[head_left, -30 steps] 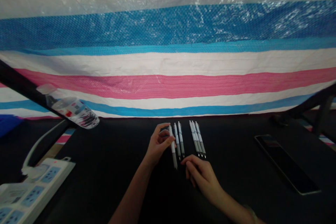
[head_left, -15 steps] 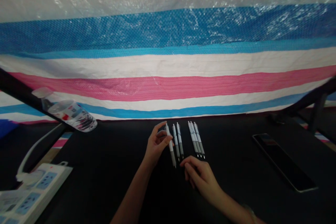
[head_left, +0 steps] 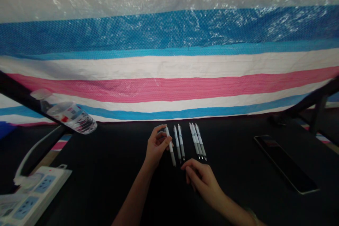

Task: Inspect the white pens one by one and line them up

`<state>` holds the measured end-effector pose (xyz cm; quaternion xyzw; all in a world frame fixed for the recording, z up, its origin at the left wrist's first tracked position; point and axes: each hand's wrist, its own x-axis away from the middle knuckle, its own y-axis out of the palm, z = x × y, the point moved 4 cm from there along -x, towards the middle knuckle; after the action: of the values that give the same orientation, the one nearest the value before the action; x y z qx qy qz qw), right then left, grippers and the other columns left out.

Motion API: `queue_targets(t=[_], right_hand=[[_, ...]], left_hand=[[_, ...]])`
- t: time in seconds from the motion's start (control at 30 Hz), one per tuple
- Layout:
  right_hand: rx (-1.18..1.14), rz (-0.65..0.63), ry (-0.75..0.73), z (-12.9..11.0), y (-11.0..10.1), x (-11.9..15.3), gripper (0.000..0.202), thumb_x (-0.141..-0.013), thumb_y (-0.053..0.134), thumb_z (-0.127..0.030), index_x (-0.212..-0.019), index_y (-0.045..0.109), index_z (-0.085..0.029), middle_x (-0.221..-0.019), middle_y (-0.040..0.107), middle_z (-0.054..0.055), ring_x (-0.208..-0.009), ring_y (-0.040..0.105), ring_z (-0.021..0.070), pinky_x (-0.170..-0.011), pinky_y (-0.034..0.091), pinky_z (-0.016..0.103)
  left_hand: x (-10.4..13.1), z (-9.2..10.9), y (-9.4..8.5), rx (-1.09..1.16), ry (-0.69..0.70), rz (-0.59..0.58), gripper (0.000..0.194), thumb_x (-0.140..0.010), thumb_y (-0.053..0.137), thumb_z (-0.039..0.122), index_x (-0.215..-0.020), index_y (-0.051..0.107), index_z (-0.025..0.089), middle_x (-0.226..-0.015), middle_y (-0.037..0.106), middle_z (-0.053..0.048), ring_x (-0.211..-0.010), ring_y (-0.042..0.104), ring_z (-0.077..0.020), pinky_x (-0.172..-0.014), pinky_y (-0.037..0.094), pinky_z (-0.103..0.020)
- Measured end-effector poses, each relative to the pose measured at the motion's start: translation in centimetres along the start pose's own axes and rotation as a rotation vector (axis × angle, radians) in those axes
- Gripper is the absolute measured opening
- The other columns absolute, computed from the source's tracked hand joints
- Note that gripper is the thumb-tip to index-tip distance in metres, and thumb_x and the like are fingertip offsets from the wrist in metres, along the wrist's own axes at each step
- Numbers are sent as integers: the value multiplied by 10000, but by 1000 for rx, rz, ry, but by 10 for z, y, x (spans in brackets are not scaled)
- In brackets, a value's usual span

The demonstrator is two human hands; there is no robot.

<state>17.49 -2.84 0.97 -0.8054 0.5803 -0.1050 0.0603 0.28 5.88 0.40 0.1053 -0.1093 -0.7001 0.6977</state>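
Observation:
My left hand (head_left: pixel 156 144) is closed around a white retractable pen (head_left: pixel 170 145) with a grey grip, its lower end pointing toward me. The index finger lies at the pen's top, and the thumb presses its side. Just right of it, two similar pens (head_left: pixel 179 143) lie side by side on the black table. A group of three more pens (head_left: pixel 197 141) lies farther right. My right hand (head_left: pixel 202 178) rests below the pens, index finger stretched toward the pair's tips and the other fingers loosely curled. Nothing shows in it.
A smartphone (head_left: pixel 286 164) lies at the right of the black table (head_left: pixel 233 148). To the left are a tilted clear plastic bottle (head_left: pixel 74 114) and a white power strip (head_left: pixel 39 192) with a cable. Striped plastic sheeting (head_left: pixel 169 67) hangs behind the table.
The pen in my left hand has shifted slightly up and left, and its lower end sits a little farther from me. My right hand has hardly moved.

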Motion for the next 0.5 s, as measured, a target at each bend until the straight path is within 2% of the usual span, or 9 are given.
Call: queue_targets(t=[0.13,0.23,0.37,0.5], right_hand=[[4,4,-3,1,0,0,402,-988,433,-504,-952,648,-166,-600,563,-22,-454,462,92,-450,327,206],[0,-1,-6,2,0,-1,392,-991,433,-495,-962,648,-169,-612,569,-21,-458,468,92,-453,329,206],[11,2,-3,2,0,-1,389,-985,440,-494,-951,648,-167,-599,564,-24,-452,464,93,-450,325,207],[21,-2,-4,0,0,-1,365,-989,435,-463,-947,642,-165,-598,558,-28,-443,462,92,-444,322,206]], left_hand=[[0,0,-2,-28,33,26,474,-754,790,263,-1163,555,218,-720,635,53,-562,632,-109,-451,425,-161],[0,1,-3,-49,31,55,504,-759,784,288,-1201,550,219,-739,629,51,-578,643,-116,-476,465,-175],[-1,1,-3,-185,62,71,592,-759,777,320,-1296,547,224,-911,625,12,-594,643,-103,-526,537,-215],[1,0,0,-423,186,44,601,-789,747,300,-1356,550,253,-1057,592,-31,-690,653,-107,-571,565,-216]])
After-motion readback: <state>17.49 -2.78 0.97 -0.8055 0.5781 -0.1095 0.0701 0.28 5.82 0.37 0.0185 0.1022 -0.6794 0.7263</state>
